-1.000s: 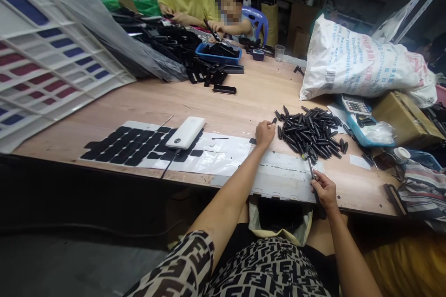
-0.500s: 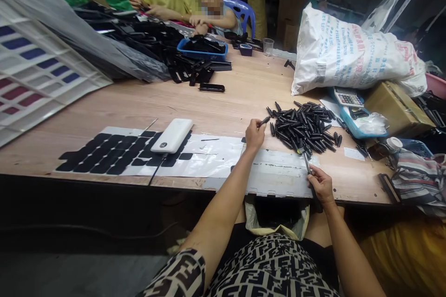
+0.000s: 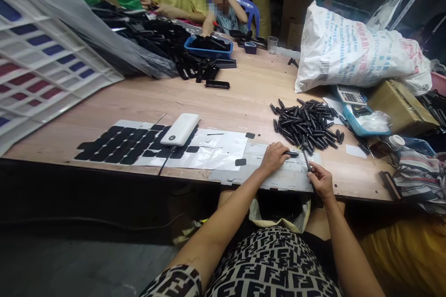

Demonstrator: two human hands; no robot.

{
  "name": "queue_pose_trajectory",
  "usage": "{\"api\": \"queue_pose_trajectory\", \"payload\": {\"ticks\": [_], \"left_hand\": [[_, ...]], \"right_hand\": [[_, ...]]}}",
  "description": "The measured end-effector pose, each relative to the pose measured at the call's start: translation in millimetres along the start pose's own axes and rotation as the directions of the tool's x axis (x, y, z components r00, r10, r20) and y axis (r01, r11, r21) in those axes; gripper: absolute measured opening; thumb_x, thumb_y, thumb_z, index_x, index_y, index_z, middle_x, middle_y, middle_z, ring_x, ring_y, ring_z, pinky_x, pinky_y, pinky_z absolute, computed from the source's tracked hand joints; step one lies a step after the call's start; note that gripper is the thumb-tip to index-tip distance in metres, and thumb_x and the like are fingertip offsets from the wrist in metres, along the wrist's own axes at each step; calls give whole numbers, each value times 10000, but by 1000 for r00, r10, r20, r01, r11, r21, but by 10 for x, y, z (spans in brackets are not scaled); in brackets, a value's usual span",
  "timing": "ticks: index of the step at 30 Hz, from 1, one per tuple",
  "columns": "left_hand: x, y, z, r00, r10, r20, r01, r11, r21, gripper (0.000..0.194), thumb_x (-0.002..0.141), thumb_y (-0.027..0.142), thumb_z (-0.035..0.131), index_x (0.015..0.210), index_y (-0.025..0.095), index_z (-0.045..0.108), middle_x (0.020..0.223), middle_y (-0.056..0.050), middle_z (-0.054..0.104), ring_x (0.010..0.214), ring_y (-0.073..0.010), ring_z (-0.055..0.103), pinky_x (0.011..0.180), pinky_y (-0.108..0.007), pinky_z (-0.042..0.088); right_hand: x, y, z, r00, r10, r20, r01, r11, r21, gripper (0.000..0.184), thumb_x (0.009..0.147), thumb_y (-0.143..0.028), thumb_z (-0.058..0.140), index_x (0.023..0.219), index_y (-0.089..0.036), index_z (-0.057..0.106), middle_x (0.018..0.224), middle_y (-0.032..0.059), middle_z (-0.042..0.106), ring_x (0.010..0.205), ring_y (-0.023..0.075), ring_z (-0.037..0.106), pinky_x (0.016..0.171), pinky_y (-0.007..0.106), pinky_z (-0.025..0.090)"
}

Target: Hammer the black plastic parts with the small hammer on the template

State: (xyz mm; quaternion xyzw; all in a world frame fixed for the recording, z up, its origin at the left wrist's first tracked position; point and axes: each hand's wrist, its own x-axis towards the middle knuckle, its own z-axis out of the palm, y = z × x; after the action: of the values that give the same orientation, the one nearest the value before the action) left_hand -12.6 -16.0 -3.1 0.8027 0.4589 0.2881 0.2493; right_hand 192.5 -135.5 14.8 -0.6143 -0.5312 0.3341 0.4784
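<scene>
My left hand (image 3: 274,158) is closed on a small black tapered piece (image 3: 291,153), holding it low over the grey mat (image 3: 251,167) with its end pointing right. My right hand (image 3: 321,179) grips a slim hand tool (image 3: 307,159) with a dark handle and a metal shaft; its exact kind is unclear. The tool's tip points up and away, at the near edge of a pile of similar black tapered pieces (image 3: 306,123). A small gap separates the held piece from the tool.
A white power bank (image 3: 181,129) with a cable lies left, on a sheet of black stickers (image 3: 114,144). A large white sack (image 3: 358,51), cardboard box (image 3: 400,104) and blue tray (image 3: 365,120) stand right. Two people sit across the table near a blue basket (image 3: 209,48).
My left hand has moved from the pile's left edge toward me and right, bringing the black piece over the mat. My right hand stays nearly in place. A person opposite has raised a hand.
</scene>
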Motion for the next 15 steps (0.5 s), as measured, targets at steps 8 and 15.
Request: {"api": "queue_pose_trajectory", "payload": {"ticks": [8, 15], "left_hand": [[37, -29, 7, 998, -63, 4, 63, 994, -94, 154, 787, 268, 734, 937, 239, 722, 933, -24, 652, 976, -218, 556, 890, -371, 442], [52, -10, -2, 995, -101, 2, 100, 988, -118, 171, 760, 266, 757, 927, 247, 730, 931, -20, 670, 968, -220, 561, 874, -366, 444]], "right_hand": [[-25, -58, -3, 1000, 28, 7, -28, 999, 21, 420, 752, -344, 679, 1127, -158, 710, 719, -26, 541, 500, 79, 490, 481, 226, 426], [-110, -143, -6, 999, -18, 27, 19, 999, -37, 419, 773, -328, 668, 1156, -162, 715, 761, -5, 564, 532, 82, 470, 498, 225, 414]]}}
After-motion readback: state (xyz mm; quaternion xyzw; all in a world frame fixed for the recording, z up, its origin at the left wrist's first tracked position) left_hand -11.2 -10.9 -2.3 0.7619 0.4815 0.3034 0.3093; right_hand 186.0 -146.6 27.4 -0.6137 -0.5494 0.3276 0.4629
